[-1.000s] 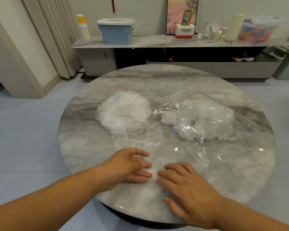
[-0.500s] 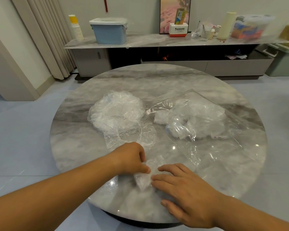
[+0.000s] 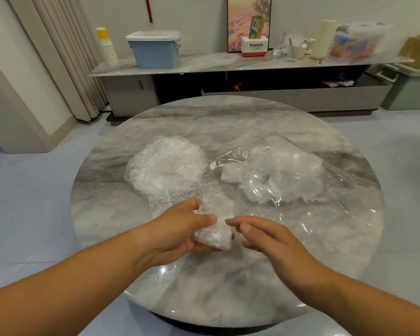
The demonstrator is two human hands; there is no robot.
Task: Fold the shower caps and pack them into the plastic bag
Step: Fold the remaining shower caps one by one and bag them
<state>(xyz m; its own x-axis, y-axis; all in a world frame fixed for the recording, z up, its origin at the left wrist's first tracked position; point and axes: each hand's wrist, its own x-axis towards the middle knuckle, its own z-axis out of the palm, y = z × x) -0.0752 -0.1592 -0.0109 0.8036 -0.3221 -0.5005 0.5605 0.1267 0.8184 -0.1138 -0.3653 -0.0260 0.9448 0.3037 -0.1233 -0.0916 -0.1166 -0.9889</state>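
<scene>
Up comes the left hand [image 3: 180,229]! A second ago it was pressing flat, and now it grips the folded shower cap [image 3: 215,226], thumb over the top and fingers curled beneath, seemingly just clear of the table [image 3: 228,299]. The right hand [image 3: 269,241] hovers beside it, fingers relaxed, holding nothing. The bundle sits near the plastic bag [image 3: 301,180], off its near-left edge, and the pile of loose caps [image 3: 165,168] lies left of the bag. It looks like thin, crinkly film, probably featherlight, slippery and eager to spring open, so pinch across the middle of the fold.
</scene>
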